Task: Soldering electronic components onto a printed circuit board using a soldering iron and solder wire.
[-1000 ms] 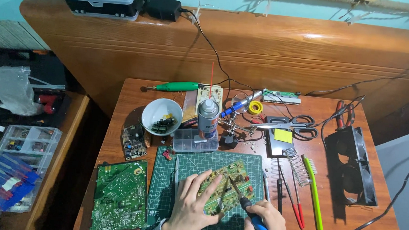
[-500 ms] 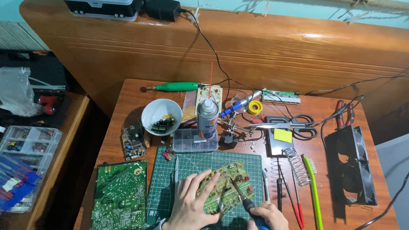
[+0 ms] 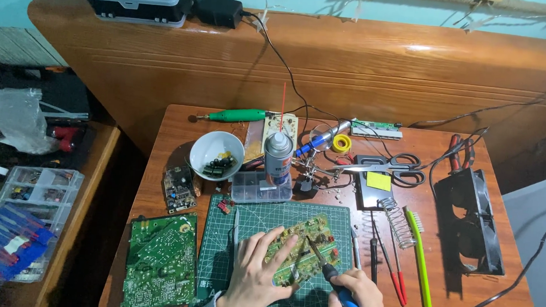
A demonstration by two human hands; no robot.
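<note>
- Wooden and crowded, the small table point(image 3: 466, 292) stands against a wooden headboard-like panel, with a green cutting mat point(image 3: 216, 257) at its near edge.
- On that mat the left hand point(image 3: 254, 274) lies flat, fingers point(image 3: 266, 243) spread and pressed down on the left part of a yellow-green circuit board point(image 3: 311, 238).
- Just right of it, the right hand point(image 3: 358, 293) is curled tight around the blue handle of a soldering iron point(image 3: 331, 278); the metal tip slants up and left and meets the board's surface near its middle.
- Beside the right hand's knuckles, on the far right of the mat's edge, lie thin red and black probes point(image 3: 386, 261), a coiled metal spring point(image 3: 400, 221) and a long green brush-like tool point(image 3: 419, 257).
- Left of the left hand, off the mat, a larger dark green circuit board point(image 3: 160, 260) rests flat on the table.
- Beyond the fingertips stands a clear parts box point(image 3: 259, 187) with a spray can point(image 3: 277, 157) upright just behind it, a white bowl point(image 3: 216, 150) of small parts to their left, and a small board point(image 3: 178, 189) below the bowl.
- Farther back lie a green-handled tool point(image 3: 237, 114), scissors point(image 3: 398, 167) and a roll of yellow tape point(image 3: 341, 142).
- Well to the right of the hands, a black fan point(image 3: 471, 219) sits on the table's edge.
</note>
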